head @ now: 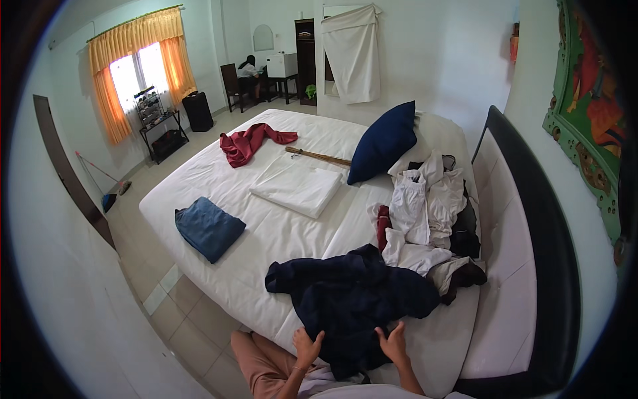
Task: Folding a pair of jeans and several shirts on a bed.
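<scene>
A dark navy garment [349, 294] lies spread and rumpled on the white-sheeted bed [209, 299], right in front of me. At its lower left edge is my left hand [306, 346], thumb raised, touching or just beside the cloth. My right hand [393, 343] is at the lower right edge with thumb and fingers apart. Whether either hand pinches the fabric is not clear. Folded blue denim [210, 229] rests at the bed's left, and a folded white cloth [299, 187] lies near the middle. A crumpled red garment [249, 144] is farther back.
Rumpled white and dark clothes [423, 209] are heaped by the padded headboard [518, 239]. A navy pillow [384, 142] leans beside a stick broom [319, 156]. A person [248, 72] sits at the far wall, near a black suitcase [198, 111].
</scene>
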`<state>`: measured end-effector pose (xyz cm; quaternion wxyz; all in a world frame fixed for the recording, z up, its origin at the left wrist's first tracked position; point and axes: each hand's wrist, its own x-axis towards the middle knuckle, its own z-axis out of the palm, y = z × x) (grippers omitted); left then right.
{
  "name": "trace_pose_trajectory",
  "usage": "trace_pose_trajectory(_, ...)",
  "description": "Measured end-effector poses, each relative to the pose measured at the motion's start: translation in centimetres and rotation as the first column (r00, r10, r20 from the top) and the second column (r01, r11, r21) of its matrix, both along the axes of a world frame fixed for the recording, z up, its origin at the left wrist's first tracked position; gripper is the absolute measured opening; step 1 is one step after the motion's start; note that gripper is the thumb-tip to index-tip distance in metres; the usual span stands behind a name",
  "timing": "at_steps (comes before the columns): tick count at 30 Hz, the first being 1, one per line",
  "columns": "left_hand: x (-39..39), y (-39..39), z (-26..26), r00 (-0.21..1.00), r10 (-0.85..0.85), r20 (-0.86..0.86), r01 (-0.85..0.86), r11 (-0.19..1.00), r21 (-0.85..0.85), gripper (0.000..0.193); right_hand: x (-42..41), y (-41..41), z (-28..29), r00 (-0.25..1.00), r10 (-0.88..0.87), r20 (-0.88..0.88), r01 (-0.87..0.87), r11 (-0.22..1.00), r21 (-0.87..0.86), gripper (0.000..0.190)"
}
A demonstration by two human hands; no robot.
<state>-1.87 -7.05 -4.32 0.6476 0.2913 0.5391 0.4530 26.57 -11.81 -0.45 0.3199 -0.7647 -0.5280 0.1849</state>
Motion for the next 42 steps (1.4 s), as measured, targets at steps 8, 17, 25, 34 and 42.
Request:
trace_pose_trajectory(8,-1.2,-0.7,8.9,0.948,0.157,0.276,-0.107,0.976,-0.189,0.037,0.0,-1.4,5.0,0.487,-0.189,-0.853,-0.391,0.826,-0.406,0.046)
trace_pose_trajectory(17,-2.5,5.9,16.7,0.851,0.083,0.518,0.008,0.985,-0.171,0.033,-4.4,10.5,10.3,-0.242,-0.069,-0.968,-0.225,0.974,-0.013,0.037)
trace_pose_trajectory(25,-1.9,9.5,31.0,0.825,0.019,0.565,-0.302,0.860,0.411,0.040,-1.7,17.2,28.4,-0.111,0.703,-0.702,0.003,0.707,0.708,0.043)
trace_pose_trajectory(34,-3.3,-0.4,16.0,0.997,0.050,-0.065,-0.043,0.994,0.098,0.060,4.0,8.9,17.5,0.679,0.305,-0.668,-0.314,0.943,0.111,0.032)
trace_pose_trajectory(42,-5.9,-6.5,9.4,0.204,-0.587,-0.783,0.643,0.684,-0.345,0.043,7.0,2.9,7.7,0.843,0.141,-0.519,-0.318,0.909,-0.270,0.027)
